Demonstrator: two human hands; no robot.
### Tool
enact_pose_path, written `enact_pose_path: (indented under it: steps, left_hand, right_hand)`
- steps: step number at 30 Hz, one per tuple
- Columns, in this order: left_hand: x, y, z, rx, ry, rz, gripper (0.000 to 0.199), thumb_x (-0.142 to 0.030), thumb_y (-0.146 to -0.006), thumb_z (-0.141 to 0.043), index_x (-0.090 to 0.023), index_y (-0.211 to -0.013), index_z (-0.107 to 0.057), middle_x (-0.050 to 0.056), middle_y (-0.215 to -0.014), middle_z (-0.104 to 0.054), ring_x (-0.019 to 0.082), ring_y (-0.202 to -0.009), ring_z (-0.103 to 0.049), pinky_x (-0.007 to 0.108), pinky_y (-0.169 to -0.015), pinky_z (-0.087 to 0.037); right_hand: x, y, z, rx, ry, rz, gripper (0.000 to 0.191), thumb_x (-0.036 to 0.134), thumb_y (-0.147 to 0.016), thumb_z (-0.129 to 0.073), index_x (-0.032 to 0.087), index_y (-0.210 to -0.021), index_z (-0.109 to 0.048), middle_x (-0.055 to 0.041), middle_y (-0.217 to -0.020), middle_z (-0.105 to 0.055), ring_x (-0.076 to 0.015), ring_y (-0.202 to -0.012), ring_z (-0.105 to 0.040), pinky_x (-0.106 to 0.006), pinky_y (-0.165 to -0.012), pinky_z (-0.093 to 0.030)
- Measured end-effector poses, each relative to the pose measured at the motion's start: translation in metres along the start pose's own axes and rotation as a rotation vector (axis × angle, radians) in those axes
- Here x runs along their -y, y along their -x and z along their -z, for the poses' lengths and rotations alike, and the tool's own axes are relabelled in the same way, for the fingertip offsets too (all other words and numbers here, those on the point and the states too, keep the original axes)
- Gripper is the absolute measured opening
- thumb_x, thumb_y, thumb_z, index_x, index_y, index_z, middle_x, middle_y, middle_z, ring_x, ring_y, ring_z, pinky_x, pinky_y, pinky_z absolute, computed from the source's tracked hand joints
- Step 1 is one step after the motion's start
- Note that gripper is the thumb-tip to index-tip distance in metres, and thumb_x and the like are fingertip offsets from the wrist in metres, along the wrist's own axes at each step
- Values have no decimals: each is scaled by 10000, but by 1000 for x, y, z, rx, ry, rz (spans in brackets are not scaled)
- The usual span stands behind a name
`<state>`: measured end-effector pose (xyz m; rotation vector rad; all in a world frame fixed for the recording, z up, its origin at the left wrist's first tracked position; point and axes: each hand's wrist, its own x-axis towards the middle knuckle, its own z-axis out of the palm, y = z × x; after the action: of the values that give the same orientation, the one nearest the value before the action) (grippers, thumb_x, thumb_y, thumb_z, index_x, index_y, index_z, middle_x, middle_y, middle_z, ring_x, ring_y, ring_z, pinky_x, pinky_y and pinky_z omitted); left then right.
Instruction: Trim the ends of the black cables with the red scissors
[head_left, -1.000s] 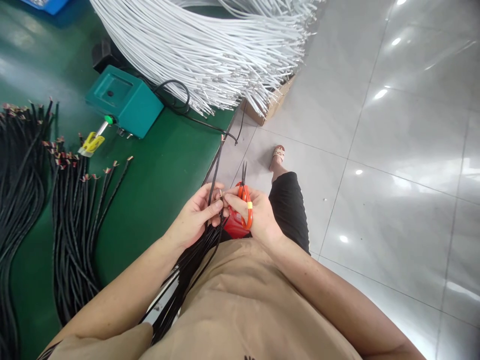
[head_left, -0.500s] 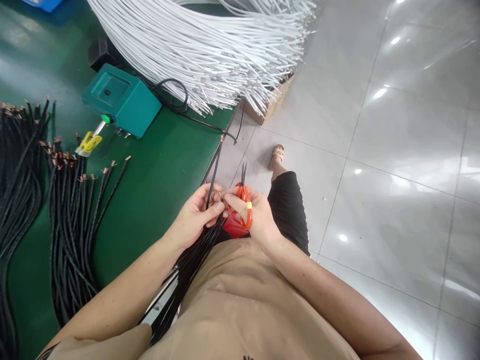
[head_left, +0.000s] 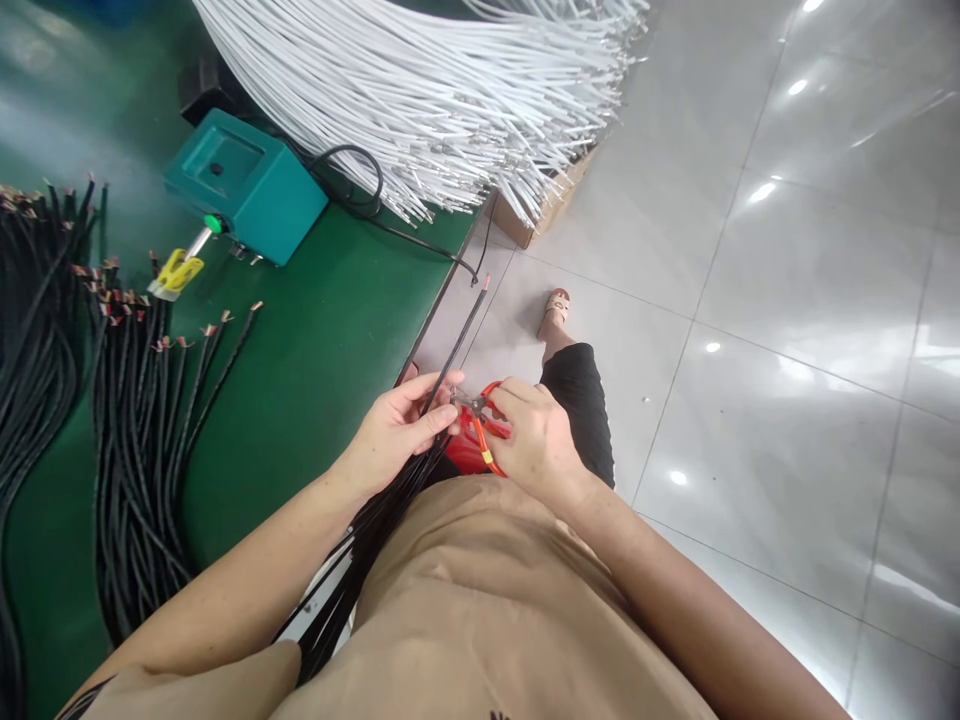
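Observation:
My left hand (head_left: 409,420) is closed on a black cable (head_left: 459,345), pinching an end between thumb and fingers. One cable end with a reddish tip sticks up past the fingers. More black cables (head_left: 390,500) hang from this hand down across my lap to the left. My right hand (head_left: 536,425) grips orange-handled scissors (head_left: 481,425). Their blades point left and meet the cable end at my left fingertips; the exact contact is too small to make out. A red thing (head_left: 465,452) lies beneath the hands, partly covered.
On the green table (head_left: 300,400) stands a teal box-shaped device (head_left: 247,185) with a yellow clip (head_left: 176,272). Black cables with stripped ends (head_left: 142,420) lie at left. A thick bundle of white cables (head_left: 420,90) overhangs the table edge above a cardboard box (head_left: 551,205).
The scissors have swung from pointing away from me to pointing left, with their blades now at the cable end. The protruding cable in my left hand leans further right.

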<state>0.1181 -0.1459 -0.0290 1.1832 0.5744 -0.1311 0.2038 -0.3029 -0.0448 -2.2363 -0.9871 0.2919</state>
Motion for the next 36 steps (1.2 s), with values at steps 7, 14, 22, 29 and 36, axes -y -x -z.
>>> enact_pose_path:
  steps: [7,14,22,29,36]
  left_hand:
    - [4,-1,1,-70,-22,-20,377,-226,-698,-769,-251,-1070,-710,-16,-853,-616,62,-721,-586,195,-732,-491]
    - [4,-1,3,-96,-80,-41,429,-217,-676,-777,-242,-1098,-703,15,-967,-663,111,-881,-586,258,-883,-474]
    - [-1,0,-4,-108,-105,0,466,-211,-683,-753,-199,-1141,-669,7,-902,-628,91,-726,-570,268,-777,-510]
    - [-1,1,-5,-100,-115,9,451,-229,-681,-751,-187,-1123,-670,-1,-851,-600,93,-684,-562,274,-721,-517]
    - [-1,0,-4,-89,-91,-8,436,-215,-724,-724,-179,-1152,-646,0,-834,-601,96,-709,-567,271,-768,-496]
  right_hand:
    - [-4,2,3,-5,277,101,139,225,-823,-517,164,-722,-591,-33,-731,-576,-136,-609,-419,-292,-626,-281]
    - [-4,3,10,50,325,141,154,213,-824,-522,156,-706,-603,-36,-715,-592,-138,-606,-440,-289,-626,-293]
    - [-6,5,16,119,424,191,204,241,-869,-512,138,-739,-630,-62,-718,-607,-152,-619,-477,-303,-622,-300]
    - [-8,6,19,151,450,202,202,223,-854,-527,145,-699,-631,-52,-639,-567,-144,-575,-441,-304,-586,-278]
    - [-11,3,17,131,156,61,268,310,-839,-572,171,-610,-571,2,-593,-504,-104,-544,-376,-271,-567,-273]
